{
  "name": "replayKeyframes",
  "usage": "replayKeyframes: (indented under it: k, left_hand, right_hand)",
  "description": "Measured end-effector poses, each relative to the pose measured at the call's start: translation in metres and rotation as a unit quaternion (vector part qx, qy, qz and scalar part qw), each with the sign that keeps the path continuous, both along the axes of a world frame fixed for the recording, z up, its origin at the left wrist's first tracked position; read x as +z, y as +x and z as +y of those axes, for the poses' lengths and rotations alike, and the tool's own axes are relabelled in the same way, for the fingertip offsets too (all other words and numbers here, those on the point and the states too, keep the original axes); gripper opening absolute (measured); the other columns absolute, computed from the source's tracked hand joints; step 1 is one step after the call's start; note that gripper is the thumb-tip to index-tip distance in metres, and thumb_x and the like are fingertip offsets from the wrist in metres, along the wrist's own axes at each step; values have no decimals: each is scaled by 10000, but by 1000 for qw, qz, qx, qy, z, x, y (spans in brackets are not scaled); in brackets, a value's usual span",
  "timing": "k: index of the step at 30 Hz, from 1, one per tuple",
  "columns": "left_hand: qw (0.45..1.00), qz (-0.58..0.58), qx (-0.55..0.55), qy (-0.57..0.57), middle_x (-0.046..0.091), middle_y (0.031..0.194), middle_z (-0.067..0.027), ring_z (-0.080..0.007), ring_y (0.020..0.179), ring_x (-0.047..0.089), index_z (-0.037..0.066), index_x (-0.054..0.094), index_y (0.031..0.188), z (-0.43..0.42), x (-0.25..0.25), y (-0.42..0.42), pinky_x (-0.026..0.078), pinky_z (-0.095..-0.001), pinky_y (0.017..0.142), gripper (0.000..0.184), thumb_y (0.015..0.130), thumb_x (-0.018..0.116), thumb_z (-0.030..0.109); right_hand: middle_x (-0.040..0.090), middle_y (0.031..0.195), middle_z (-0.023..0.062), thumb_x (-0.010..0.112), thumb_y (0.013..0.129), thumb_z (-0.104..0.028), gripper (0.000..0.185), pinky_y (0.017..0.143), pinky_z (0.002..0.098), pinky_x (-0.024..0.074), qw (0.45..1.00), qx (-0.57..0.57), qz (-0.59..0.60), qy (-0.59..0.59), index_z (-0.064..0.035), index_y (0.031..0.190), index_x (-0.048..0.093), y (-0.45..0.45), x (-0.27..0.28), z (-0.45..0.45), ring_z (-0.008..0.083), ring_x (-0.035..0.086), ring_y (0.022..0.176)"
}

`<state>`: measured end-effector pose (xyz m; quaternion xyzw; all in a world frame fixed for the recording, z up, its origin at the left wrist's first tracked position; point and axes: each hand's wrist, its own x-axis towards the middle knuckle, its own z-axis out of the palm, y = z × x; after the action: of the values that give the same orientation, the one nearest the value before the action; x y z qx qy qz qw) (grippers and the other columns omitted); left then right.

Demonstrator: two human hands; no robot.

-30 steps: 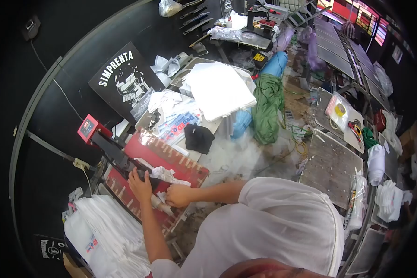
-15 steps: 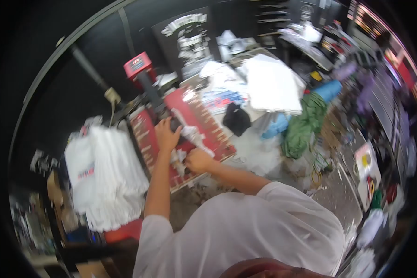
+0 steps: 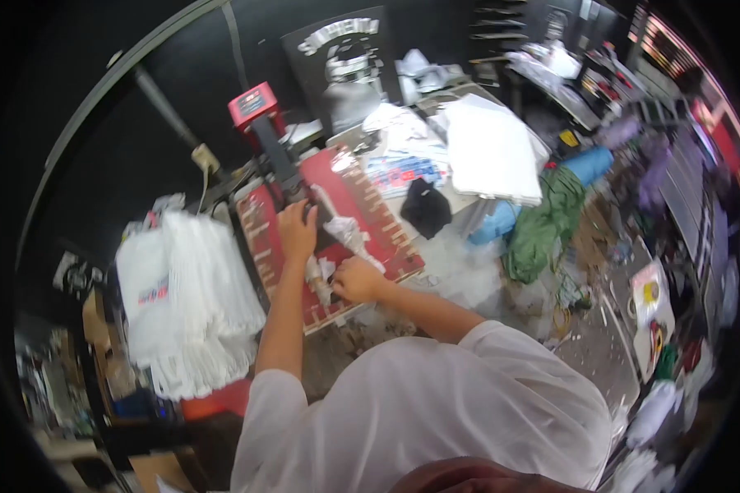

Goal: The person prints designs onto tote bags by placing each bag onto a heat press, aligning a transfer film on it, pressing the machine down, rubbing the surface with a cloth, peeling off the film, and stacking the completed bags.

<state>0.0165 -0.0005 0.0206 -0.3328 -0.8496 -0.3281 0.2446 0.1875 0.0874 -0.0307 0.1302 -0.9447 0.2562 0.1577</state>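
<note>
A heat press with a red top plate point(image 3: 329, 168) stands in front of me, its edges covered in worn, torn tape. A dark metal arm point(image 3: 275, 156) runs along its middle from a red control box point(image 3: 255, 103). My left hand point(image 3: 298, 234) is over the near end of that arm, thumb and fingers around a black part there. At the plate's near edge my right hand point(image 3: 360, 279) is closed in a fist; its grip is hidden, with something dark just below it. Crumpled whitish tape point(image 3: 349, 234) lies on the plate between and beyond the hands.
White printed shirts point(image 3: 193, 300) hang in a pile at the left. To the right are a printed sheet point(image 3: 403, 170), a black cloth point(image 3: 426, 208), a white stack point(image 3: 493, 148), a green cloth bundle point(image 3: 543, 226) and a blue roll point(image 3: 588, 166). A lettered black board point(image 3: 341, 57) stands behind.
The whole view has shifted slightly, so the press and the piles appear a little further right. Both hands keep their places on the press.
</note>
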Motion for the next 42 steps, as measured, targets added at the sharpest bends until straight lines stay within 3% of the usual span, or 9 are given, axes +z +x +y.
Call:
replayKeyframes:
  k: [5,14,19,21,28,32,34,36,42]
  left_hand:
    - [962,-221,137,80,621,1146,-281,-389,1082,595,-144,590,1136,-7,-38,-43,451,-468,960,914,723,748,656]
    - [703,-684,-107,163,580,1271,-168,-304,1113,582,-18,540,1311,-23,-26,-56,462,-421,962,798,815,705,585]
    - [893,-281,133,-325,621,1187,-144,-295,1088,597,10,576,1264,-36,-23,-119,449,-410,957,640,881,648,517]
    - [783,-591,-122,152,636,1040,-110,-252,977,618,24,623,1137,-62,22,-79,469,-374,881,483,903,626,446]
    - [691,-642,-138,302,604,918,-86,-229,847,601,52,582,1134,-79,57,-19,494,-352,724,462,948,559,473]
    - [709,-577,-86,397,598,969,-119,-249,845,603,33,538,1208,-101,98,61,510,-364,654,552,954,534,522]
    - [654,-664,-236,274,583,1147,-151,-265,1009,602,7,485,1302,-145,106,75,536,-369,768,582,979,500,492]
    - [402,-728,-528,171,518,1344,-165,-291,1238,509,-21,414,1403,-157,109,94,438,-404,1023,602,1008,462,431]
    - [545,-683,-465,-142,492,1409,-175,-280,1352,416,-57,433,1396,-120,56,187,264,-399,1151,573,1022,427,377]
  right_hand:
    - [658,796,181,622,762,-418,378,772,486,483,1000,-8,-14,-4,-49,756,702,-1,-10,-3,364,622,835]
    - [673,770,158,499,912,-510,509,759,483,478,998,-61,16,13,-79,764,727,23,1,-9,338,638,800]
    - [627,595,206,514,888,-402,499,604,483,527,994,-107,2,-36,-48,582,687,40,106,-24,405,642,635]
    - [627,595,209,527,881,-403,495,585,490,519,995,-88,39,-36,-47,574,680,25,113,-22,404,635,622]
    - [658,763,162,567,898,-313,407,755,434,476,985,-43,124,-111,-7,654,678,53,157,3,321,587,754]
    - [699,799,84,675,859,-218,208,789,334,527,849,75,25,-522,-15,853,723,77,177,49,193,660,826]
    - [697,791,63,646,884,-196,200,787,279,538,796,-8,-15,-605,-8,885,717,87,171,95,141,672,812]
    - [663,738,48,598,910,-189,232,663,257,497,745,-176,33,-643,-1,819,697,85,145,134,122,626,695]
    - [596,613,45,631,901,-236,313,510,278,354,674,-308,11,-672,-38,659,626,117,49,167,107,469,529]
